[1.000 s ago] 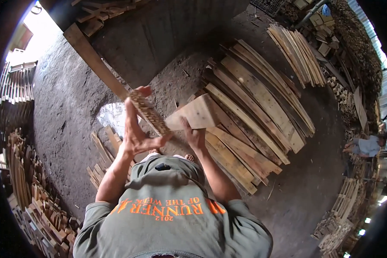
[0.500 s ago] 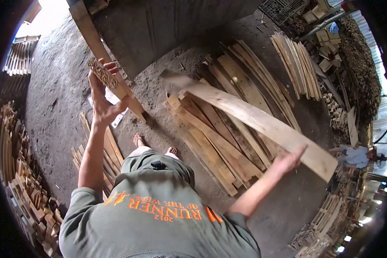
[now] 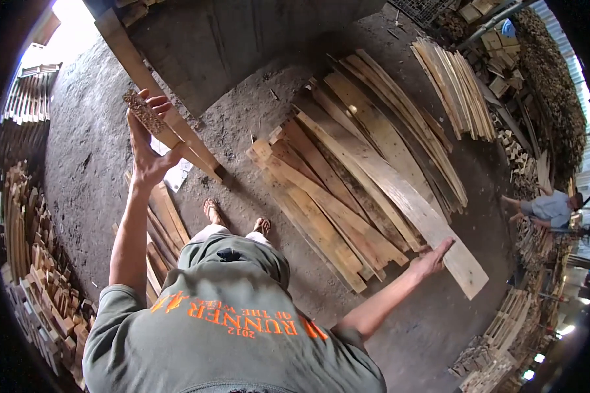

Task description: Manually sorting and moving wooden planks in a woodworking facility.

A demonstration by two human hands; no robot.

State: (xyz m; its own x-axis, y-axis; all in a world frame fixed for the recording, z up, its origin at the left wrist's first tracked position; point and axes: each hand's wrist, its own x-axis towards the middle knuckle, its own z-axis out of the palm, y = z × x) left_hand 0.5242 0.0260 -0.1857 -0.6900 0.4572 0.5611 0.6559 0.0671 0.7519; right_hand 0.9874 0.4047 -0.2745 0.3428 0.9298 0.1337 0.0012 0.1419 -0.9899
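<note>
Nearest to us is our own grey shirt (image 3: 229,334) with orange lettering, and below it our two feet in sandals (image 3: 236,219) on the dusty concrete floor (image 3: 98,131).

Our left hand (image 3: 147,147) is raised out to the left, fingers closed around the upper end of a long rough plank (image 3: 157,114). That plank's long axis slants from the upper left, past our grip, down to its foot on the floor just left of our feet. The hand is clamped on it, thumb on one side and fingers on the other.

Our right hand (image 3: 432,255) reaches out low to the right, fingers spread and flat, the palm touching the near edge of a pale wide board (image 3: 406,196). We cannot tell whether it presses or only rests – it is not closed around anything. The board lies on top of the plank stack (image 3: 328,190), its long axis running from upper left, away from us, down to the lower right, where its squared end sticks out past the hand. So the right hand is the nearer one to it, meeting it close to that end, with nearly the whole length stretching away from the arm.

Farther off – a second bundle of thin slats (image 3: 455,85), heaps of offcuts (image 3: 26,236) on our left, and another person (image 3: 547,206) crouching at the far right
</note>
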